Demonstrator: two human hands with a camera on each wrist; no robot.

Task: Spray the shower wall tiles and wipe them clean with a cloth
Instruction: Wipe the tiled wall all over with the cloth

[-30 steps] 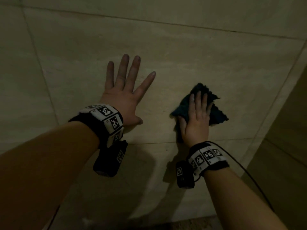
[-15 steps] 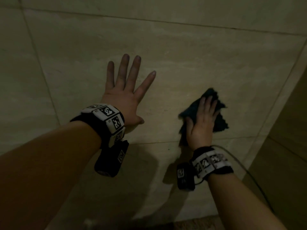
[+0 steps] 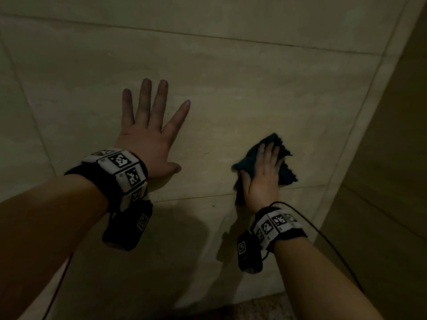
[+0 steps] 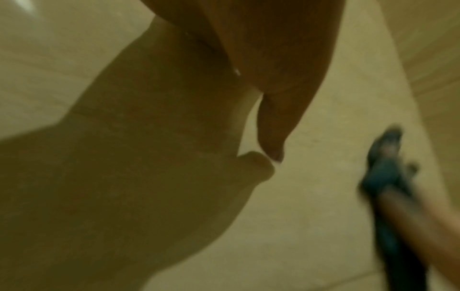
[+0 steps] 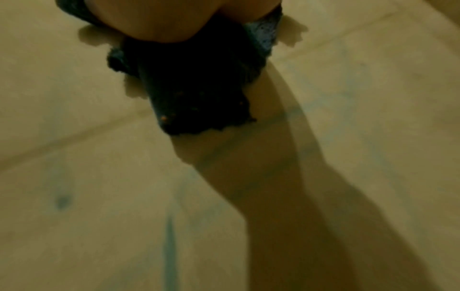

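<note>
Cloth [image 3: 285, 174]: dark teal, crumpled, ragged scalloped edge, pressed flat against the wall tiles [image 3: 231, 88] under the right hand [image 3: 263, 179]. Fabric shows beyond the fingers [image 3: 268, 153] at top and right, and past the thumb side at left; one fold hangs below the heel of the hand, across the grout line under it. Right fingers straight and close together, lying on the cloth, not curled round it. In the right wrist view the cloth [image 5: 199, 78] bunches under the palm, lower hem touching the tile. Faint bluish streaks [image 5: 169, 246] run down the tile below it.

Left hand [image 3: 147, 144]: palm flat on the same large beige tile, left of the cloth and well apart from it, fingers spread and straight, holding nothing. Left wrist view: thumb [image 4: 273, 128] tip touches the tile; cloth [image 4: 383, 167] blurred at right.

Wall corner [image 3: 360, 125] lies just right of the cloth.
</note>
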